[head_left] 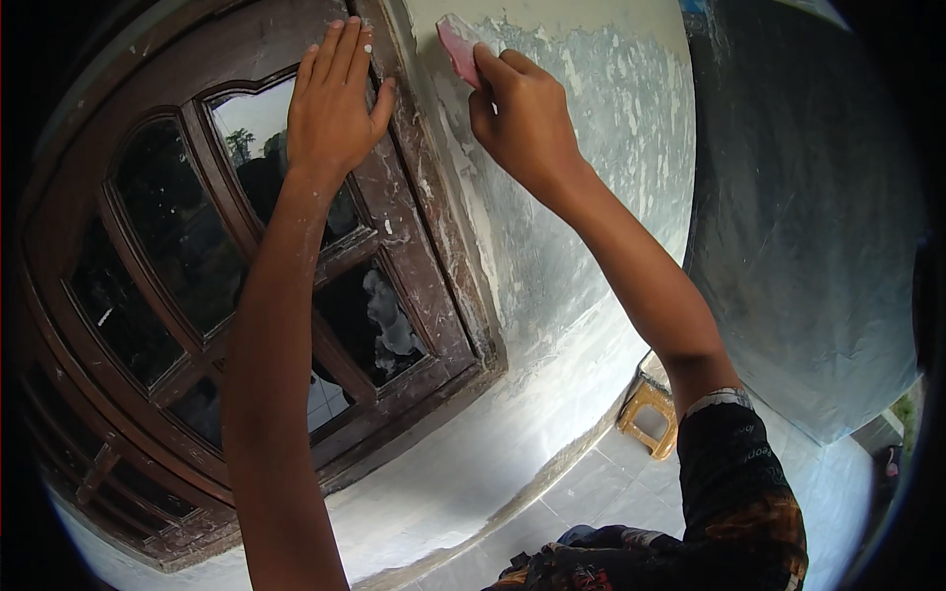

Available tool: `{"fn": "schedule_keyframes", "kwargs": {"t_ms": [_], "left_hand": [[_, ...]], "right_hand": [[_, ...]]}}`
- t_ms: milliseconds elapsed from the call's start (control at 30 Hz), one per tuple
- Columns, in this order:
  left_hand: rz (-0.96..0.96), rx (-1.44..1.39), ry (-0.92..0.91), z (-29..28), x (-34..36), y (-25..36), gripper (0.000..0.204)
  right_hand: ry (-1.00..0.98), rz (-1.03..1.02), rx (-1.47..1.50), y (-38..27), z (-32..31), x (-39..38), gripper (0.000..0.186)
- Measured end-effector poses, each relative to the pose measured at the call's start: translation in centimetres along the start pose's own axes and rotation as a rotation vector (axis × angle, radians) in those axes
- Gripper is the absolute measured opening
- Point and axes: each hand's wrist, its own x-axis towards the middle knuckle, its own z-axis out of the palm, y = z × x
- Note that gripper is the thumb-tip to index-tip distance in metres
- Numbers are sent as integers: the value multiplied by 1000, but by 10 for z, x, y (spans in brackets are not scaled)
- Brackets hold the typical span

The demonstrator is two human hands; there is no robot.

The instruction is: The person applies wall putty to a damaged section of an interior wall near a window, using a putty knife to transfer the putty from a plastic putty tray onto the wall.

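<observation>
The left hand is raised flat while the right hand curls, pinching.

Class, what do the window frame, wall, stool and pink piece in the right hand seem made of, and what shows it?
Window frame: probably wood, dark brown, stained or painted, judging by its moulded edges and scuffs.
Wall: likely painted plaster; its patchy grey-and-pale surface looks flaked.
Stool: perhaps plastic, yellow-orange, from its rounded, moulded look.
Pink piece in the right hand: thin, matt; material unclear.

Small pale lettering stood in short lines on the dark shirt sleeve, just right of the yellow plastic stool.
</observation>
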Motion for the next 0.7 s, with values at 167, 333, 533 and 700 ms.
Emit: {"fn": "schedule_keyframes", "kwargs": {"t_ms": [167, 333, 533, 700], "left_hand": [[2, -1, 1, 2, 2, -2, 59], [6, 14, -19, 4, -3, -5, 60], [0, -6, 4, 1, 2, 0, 62], [-13, -3, -16, 0, -4, -4, 61]], "right_hand": [[-68, -58, -117, 13, 37, -11, 23], [-150, -187, 72, -37, 20, -49, 42], [82, -43, -104, 11, 22, 24, 21], [-62, -180, -8, -19, 39, -51, 40]]}}
